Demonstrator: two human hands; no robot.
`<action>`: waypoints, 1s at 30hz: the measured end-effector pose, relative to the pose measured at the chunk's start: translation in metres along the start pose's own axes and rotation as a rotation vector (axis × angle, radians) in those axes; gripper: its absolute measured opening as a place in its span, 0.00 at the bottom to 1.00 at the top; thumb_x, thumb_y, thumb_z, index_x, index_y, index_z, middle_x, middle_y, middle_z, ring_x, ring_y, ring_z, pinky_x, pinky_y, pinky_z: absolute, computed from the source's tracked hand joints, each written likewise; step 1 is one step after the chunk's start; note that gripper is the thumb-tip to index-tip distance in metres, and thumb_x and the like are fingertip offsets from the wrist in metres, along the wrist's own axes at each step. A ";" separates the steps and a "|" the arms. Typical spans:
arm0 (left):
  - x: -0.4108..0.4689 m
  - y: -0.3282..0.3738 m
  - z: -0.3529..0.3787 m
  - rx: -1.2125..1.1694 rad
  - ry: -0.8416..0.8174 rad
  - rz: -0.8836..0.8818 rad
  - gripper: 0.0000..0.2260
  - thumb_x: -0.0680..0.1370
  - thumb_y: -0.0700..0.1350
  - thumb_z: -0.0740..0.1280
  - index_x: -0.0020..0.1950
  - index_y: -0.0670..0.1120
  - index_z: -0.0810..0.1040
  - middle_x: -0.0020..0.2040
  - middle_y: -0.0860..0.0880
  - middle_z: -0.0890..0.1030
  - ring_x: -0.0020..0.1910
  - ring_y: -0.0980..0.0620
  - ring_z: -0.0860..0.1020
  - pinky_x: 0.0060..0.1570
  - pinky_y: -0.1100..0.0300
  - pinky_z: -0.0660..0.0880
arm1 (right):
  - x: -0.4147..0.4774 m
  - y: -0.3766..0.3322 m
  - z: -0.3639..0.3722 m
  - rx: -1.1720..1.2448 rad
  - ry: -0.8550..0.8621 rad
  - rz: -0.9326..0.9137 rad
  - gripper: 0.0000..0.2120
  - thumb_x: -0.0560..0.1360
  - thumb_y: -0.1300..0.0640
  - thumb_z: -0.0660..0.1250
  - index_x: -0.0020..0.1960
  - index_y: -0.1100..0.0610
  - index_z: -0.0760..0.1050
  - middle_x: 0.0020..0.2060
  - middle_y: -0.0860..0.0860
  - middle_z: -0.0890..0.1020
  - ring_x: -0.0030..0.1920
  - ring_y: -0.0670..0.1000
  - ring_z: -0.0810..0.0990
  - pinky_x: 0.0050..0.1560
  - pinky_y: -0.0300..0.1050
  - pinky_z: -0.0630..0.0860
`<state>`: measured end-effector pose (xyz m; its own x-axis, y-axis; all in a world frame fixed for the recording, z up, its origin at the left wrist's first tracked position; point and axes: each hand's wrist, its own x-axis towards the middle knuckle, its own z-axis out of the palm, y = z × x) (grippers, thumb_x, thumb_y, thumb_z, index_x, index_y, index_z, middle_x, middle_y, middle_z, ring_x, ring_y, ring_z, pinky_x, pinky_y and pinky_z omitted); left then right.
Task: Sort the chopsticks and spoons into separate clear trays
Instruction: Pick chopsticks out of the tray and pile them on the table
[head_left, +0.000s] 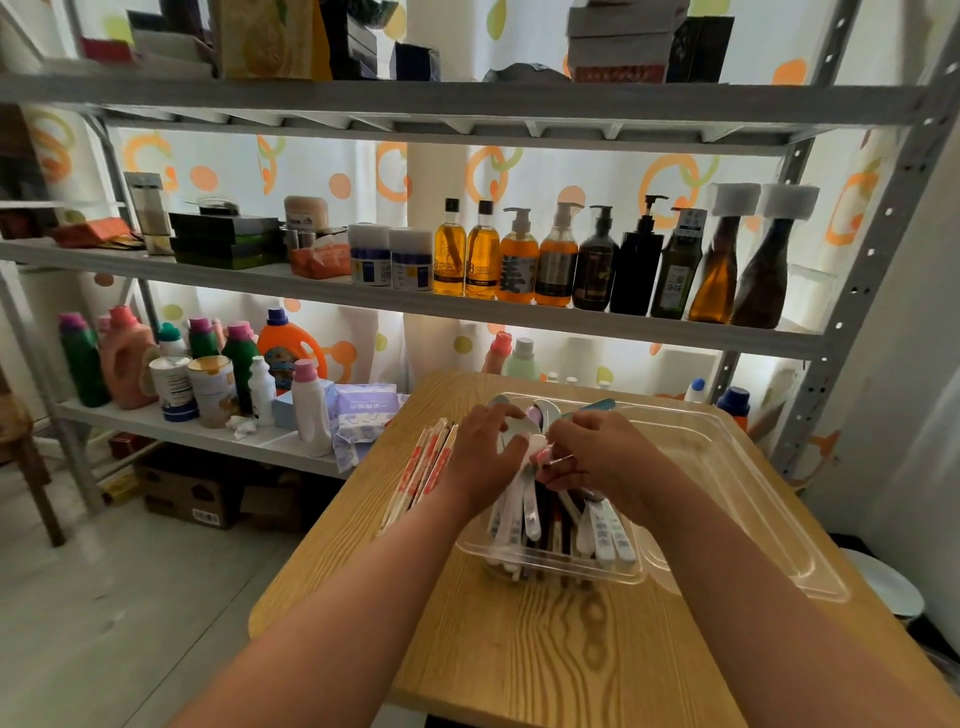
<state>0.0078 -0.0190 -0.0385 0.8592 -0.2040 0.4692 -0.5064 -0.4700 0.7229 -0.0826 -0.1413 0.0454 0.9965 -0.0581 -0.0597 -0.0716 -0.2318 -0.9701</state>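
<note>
Sort early-to-mid, my read.
- Small clear tray (545, 565) near me on worktop (545, 654): mixed, spoons (609, 535) plus dark sticks, likely chopsticks.
- Large clear tray (753, 499) beside it, right: I see nothing in it.
- Wrapped chopsticks (422, 467) loose on worktop, left of trays, none trayed.
- Left hand (485, 453): grip curled round one of spoons.
- Right hand (597, 452): grip pinching pink-white item (545, 456), can't identify.

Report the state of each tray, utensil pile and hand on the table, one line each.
small clear tray, upright, full.
spoons, piled in the small clear tray, handles toward the person.
large clear tray, nothing in its visible part.
wrapped chopsticks, lying together at the left edge of the table.
left hand, curled round a spoon bowl.
right hand, apparently pinching a spoon.
</note>
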 end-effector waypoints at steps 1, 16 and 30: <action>-0.001 0.003 -0.002 -0.036 0.001 -0.015 0.09 0.79 0.44 0.62 0.59 0.46 0.73 0.51 0.50 0.72 0.49 0.53 0.71 0.45 0.63 0.68 | -0.001 -0.001 0.001 0.003 0.014 -0.007 0.07 0.78 0.60 0.61 0.47 0.63 0.75 0.34 0.57 0.81 0.30 0.49 0.82 0.33 0.39 0.80; 0.004 -0.020 -0.027 -0.346 0.001 -0.271 0.14 0.80 0.42 0.59 0.34 0.47 0.73 0.31 0.51 0.72 0.32 0.53 0.68 0.36 0.56 0.65 | -0.012 -0.033 0.013 0.227 0.019 -0.063 0.11 0.73 0.64 0.68 0.53 0.66 0.75 0.39 0.59 0.81 0.33 0.52 0.81 0.31 0.40 0.77; -0.008 -0.013 -0.070 -0.497 -0.050 -0.325 0.16 0.83 0.46 0.56 0.35 0.47 0.73 0.22 0.56 0.74 0.26 0.57 0.68 0.31 0.63 0.65 | -0.014 -0.042 0.054 -0.085 -0.122 -0.183 0.07 0.72 0.67 0.68 0.46 0.58 0.74 0.43 0.57 0.79 0.38 0.49 0.80 0.32 0.36 0.77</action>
<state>0.0020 0.0492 -0.0159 0.9722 -0.1629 0.1682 -0.1798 -0.0591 0.9819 -0.0909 -0.0787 0.0743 0.9906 0.1087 0.0827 0.1127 -0.3088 -0.9444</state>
